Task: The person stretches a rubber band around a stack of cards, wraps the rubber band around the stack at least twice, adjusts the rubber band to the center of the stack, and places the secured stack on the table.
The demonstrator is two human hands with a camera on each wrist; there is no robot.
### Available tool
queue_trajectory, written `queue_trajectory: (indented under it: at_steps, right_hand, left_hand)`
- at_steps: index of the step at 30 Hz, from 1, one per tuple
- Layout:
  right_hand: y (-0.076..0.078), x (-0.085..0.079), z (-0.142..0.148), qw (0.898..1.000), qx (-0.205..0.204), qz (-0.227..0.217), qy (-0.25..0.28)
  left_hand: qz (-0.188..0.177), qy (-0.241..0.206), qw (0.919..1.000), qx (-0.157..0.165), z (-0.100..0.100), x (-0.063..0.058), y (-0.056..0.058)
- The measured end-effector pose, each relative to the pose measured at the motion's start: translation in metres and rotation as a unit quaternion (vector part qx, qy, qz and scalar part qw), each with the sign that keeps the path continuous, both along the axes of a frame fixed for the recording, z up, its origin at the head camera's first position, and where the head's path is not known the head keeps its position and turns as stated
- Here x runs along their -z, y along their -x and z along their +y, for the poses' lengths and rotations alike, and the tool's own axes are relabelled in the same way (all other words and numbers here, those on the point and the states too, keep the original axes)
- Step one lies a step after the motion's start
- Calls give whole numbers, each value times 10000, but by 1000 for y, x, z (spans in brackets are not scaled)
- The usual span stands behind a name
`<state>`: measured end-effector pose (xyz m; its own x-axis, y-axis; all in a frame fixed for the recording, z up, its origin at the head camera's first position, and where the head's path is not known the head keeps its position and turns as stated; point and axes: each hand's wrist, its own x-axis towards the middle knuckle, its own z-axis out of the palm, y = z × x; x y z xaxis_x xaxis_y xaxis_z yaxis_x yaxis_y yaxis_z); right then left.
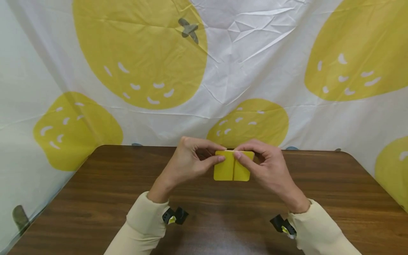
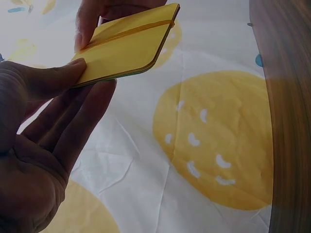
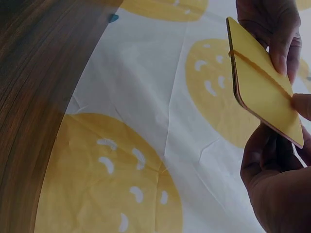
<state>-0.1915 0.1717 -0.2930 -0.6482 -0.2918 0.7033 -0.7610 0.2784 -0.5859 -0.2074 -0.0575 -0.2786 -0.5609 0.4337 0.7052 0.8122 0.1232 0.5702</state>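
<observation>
A thin stack of yellow cards (image 1: 224, 171) with rounded corners is held up over the table. A tan rubber band (image 3: 260, 70) runs across its face, roughly upright in the head view. My left hand (image 1: 188, 161) pinches the upper left part, its thumb on the front face and fingers behind. At the upper right my right hand (image 1: 269, 164) grips the stack, thumb tip (image 1: 238, 154) pressed beside the band near the top edge. Layered edges of the stack show in both wrist views. Its back is mostly hidden.
A dark brown wooden table (image 1: 95, 198) with rounded far corners lies below the hands. Behind it hangs a white cloth (image 1: 153, 127) printed with large yellow fruit. A small black device (image 1: 175, 216) sits at the left wrist, another black device (image 1: 283, 226) at the right.
</observation>
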Motion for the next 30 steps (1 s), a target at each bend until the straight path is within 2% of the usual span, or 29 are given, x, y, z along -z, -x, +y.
queue_trajectory:
  at_steps: [6, 15, 23, 26, 30]
  right_hand:
    - [2, -3, 1, 9996, -16, 137, -227]
    - [5, -7, -1, 9997, -22, 126, -198]
    - [4, -3, -1, 9992, 75, 183, -341]
    - [3, -3, 0, 9996, 39, 29, -275]
    - [1, -5, 3, 9987, 9, -494, -117]
  left_hand:
    - [-80, 24, 10000, 48, -1, -2, 2]
    - [-187, 19, 9998, 39, -1, -5, 6]
    - [-198, 54, 9998, -34, -1, -2, 3]
    - [-311, -4, 9995, -33, -1, -1, 3]
    - [-476, -129, 9988, -19, -2, -1, 4]
